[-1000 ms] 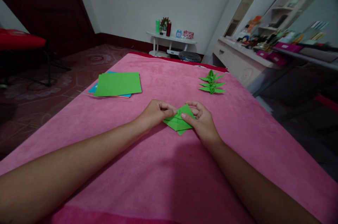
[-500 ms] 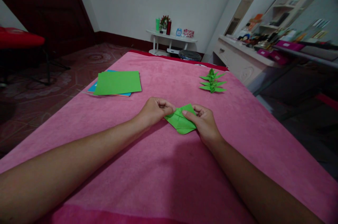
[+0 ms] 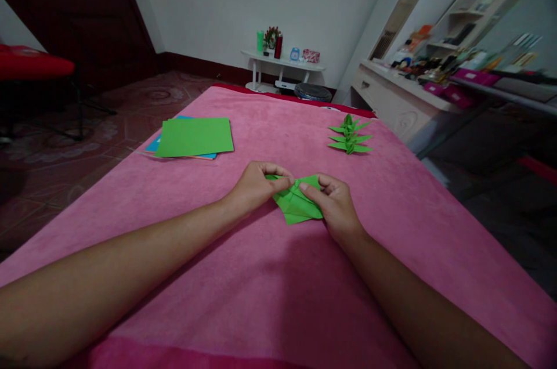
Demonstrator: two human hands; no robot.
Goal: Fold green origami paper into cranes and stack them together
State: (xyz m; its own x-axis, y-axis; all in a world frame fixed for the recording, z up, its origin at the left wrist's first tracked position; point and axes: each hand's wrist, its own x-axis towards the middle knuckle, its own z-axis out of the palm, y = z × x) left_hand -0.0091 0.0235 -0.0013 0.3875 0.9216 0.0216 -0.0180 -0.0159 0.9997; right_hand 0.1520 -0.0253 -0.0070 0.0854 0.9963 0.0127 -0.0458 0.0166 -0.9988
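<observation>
A creased, partly folded piece of green paper [image 3: 299, 206] is held between my two hands, just above the pink cloth [image 3: 243, 276]. My left hand [image 3: 263, 182] pinches its left upper part between thumb and fingers. On the other side, my right hand [image 3: 335, 198] grips the right edge, its thumb lying on top near the middle crease. The fingers behind the paper are partly hidden. Beyond my right hand stand several folded green paper figures [image 3: 349, 143] with pointed ends, close together in a row.
At the left lies a stack of coloured paper sheets [image 3: 195, 137], green on top with blue below. Past the far edge is a small white table [image 3: 285, 60] with a flower pot and bottles. A cluttered dresser [image 3: 404, 90] stands right; a red chair [image 3: 35, 62] is left.
My left hand has shifted slightly right, its thumb closer to my right thumb. The green paper has bent into a different shape, with its lower corner now more pointed and further left.
</observation>
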